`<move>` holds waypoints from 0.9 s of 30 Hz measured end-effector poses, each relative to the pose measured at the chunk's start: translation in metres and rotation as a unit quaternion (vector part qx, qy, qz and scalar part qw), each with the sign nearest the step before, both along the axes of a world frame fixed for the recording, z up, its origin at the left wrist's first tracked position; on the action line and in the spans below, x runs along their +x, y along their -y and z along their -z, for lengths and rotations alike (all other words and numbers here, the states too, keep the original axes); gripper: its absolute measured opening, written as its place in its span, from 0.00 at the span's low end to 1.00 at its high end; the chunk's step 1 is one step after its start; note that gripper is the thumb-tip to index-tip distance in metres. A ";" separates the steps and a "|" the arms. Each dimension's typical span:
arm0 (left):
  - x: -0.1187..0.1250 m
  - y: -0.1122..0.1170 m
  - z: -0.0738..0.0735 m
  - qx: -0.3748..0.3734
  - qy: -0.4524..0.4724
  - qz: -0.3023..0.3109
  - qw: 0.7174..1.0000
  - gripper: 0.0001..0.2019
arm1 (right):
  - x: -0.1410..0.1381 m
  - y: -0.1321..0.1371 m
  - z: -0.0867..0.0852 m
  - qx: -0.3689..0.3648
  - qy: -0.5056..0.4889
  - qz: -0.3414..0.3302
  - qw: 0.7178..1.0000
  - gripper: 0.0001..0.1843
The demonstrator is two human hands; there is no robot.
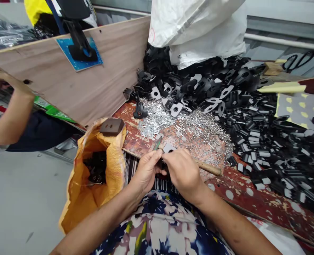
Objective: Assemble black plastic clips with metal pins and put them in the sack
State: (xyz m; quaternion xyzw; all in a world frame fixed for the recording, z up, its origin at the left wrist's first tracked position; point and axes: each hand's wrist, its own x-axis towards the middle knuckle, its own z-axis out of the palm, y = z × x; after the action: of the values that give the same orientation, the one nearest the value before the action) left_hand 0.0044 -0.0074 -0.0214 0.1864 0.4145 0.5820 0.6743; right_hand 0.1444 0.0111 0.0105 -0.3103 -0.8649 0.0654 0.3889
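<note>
My left hand (147,169) is closed around a small black plastic clip piece, mostly hidden by the fingers. My right hand (183,170) meets it at the table's front edge, its fingers pinched; what lies between them is hidden. Just beyond the fingertips shows a grey pad with a round hole (169,147); whether it belongs to the held piece I cannot tell. A thin green tool (157,143) points away beside my left thumb. Past my right hand lies a wooden handle (210,168). Silver metal pins (155,118) and small wire springs (215,131) are heaped beyond both hands.
An orange sack (77,187) with black parts inside stands at left, a brown block (112,126) on its rim. A wooden board (106,67) walls the left side. Black clip parts (252,131) pile rightward, below a white sack (196,28). Another person's arm (10,109) shows left.
</note>
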 end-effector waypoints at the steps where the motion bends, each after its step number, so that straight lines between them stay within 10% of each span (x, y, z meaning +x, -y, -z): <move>1: 0.001 0.001 0.001 -0.002 0.011 -0.015 1.000 0.19 | -0.002 0.001 -0.002 0.048 0.045 -0.008 0.998 0.11; 4: 0.004 0.004 0.000 -0.004 0.037 -0.048 0.998 0.21 | -0.006 0.000 -0.008 0.091 0.104 -0.032 0.990 0.11; 9: 0.004 0.006 -0.004 -0.010 0.017 -0.047 0.999 0.19 | -0.004 -0.009 -0.011 -0.036 -0.002 0.009 0.999 0.06; 22: -0.001 0.003 -0.002 0.006 0.021 -0.111 0.994 0.18 | -0.019 0.004 0.000 0.158 0.091 0.038 0.983 0.11; 27: -0.012 0.020 -0.005 0.034 -0.032 -0.024 0.999 0.16 | -0.014 0.009 0.000 0.120 0.045 -0.001 0.992 0.11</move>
State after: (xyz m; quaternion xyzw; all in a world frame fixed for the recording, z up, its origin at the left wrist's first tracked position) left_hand -0.0073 -0.0270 -0.0160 0.2182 0.4200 0.6056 0.6397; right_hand 0.1300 0.0020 0.0101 -0.2630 -0.8834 -0.0526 0.3844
